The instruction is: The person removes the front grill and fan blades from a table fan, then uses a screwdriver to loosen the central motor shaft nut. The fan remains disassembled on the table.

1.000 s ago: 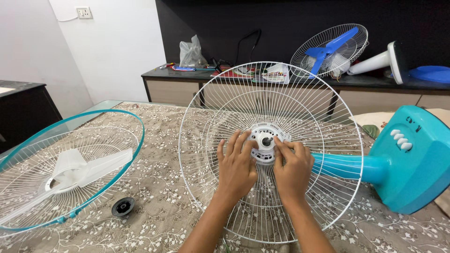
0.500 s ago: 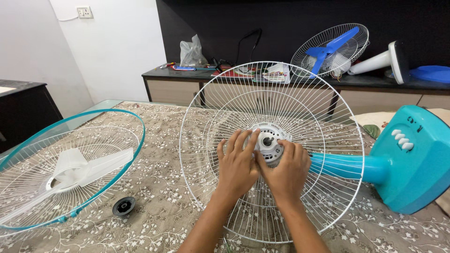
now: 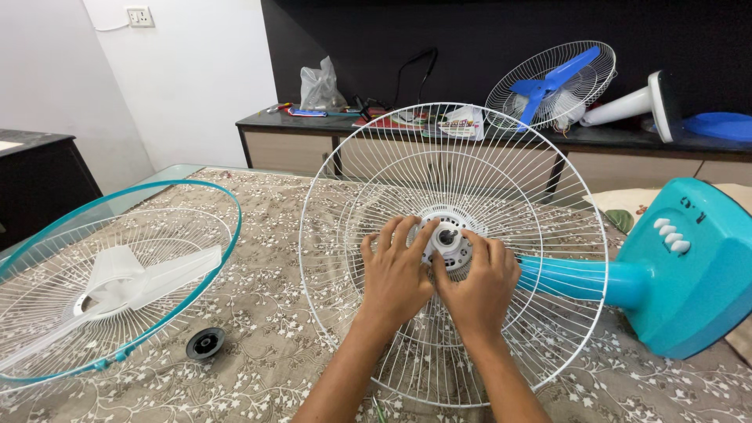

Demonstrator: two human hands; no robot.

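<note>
My left hand [image 3: 397, 274] and right hand [image 3: 479, 283] pinch the hub nut [image 3: 447, 236] on the rear grille [image 3: 376, 168], seated already, while blade [image 3: 125, 276], front guard [image 3: 205, 193] and cap [image 3: 205, 342] wait to their left.

To our left on the floral tablecloth [image 3: 274, 345] lies 1 teal-rimmed wire guard [image 3: 110, 274], with 1 white fan blade [image 3: 117, 286] resting inside it. We note 1 small black round cap [image 3: 205, 343] on the cloth just beside the guard's rim. Along the dark back wall stands a low sideboard [image 3: 298, 129]; it carries 1 clear plastic bag [image 3: 319, 88], scattered papers [image 3: 458, 124], and a second fan with blue blades [image 3: 552, 82] lying on its side.
</note>
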